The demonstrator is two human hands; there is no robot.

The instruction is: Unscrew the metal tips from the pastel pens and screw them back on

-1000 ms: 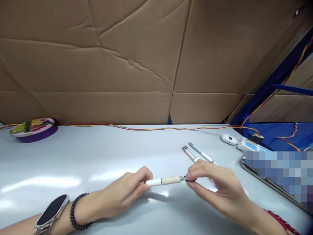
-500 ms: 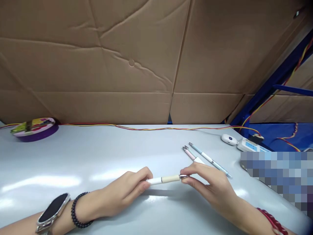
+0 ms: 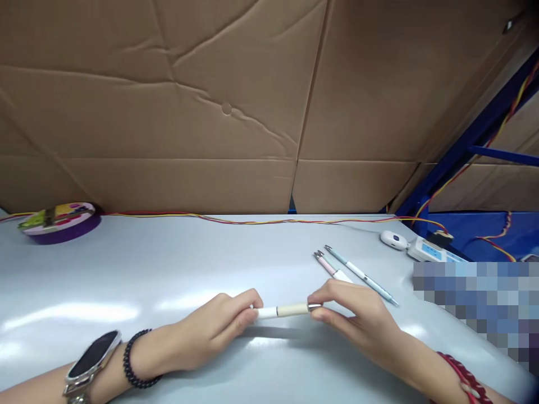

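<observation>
Tabletop (image 3: 168,255): open passage between purple-sided round box (image 3: 65,229) and left hand (image 3: 214,331); pink-and-white pen (image 3: 327,264), blue-and-white pen (image 3: 361,274) obstruct beyond right hand (image 3: 362,317).

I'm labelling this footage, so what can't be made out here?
In the head view:
cream-and-white pen: left end, hidden by left hand
pink-and-white pen: lower end, hidden by right hand
power strip: right end, covered by pixelation
right forearm: cut by bottom edge

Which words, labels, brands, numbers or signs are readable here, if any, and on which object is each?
None can be read.
Purple rounded container with colourful top: too blurred.
White power strip with blue panels: too small.
Slim cream-and-white pen: no lettering visible.
Silver watch with dark screen: no digits.
</observation>
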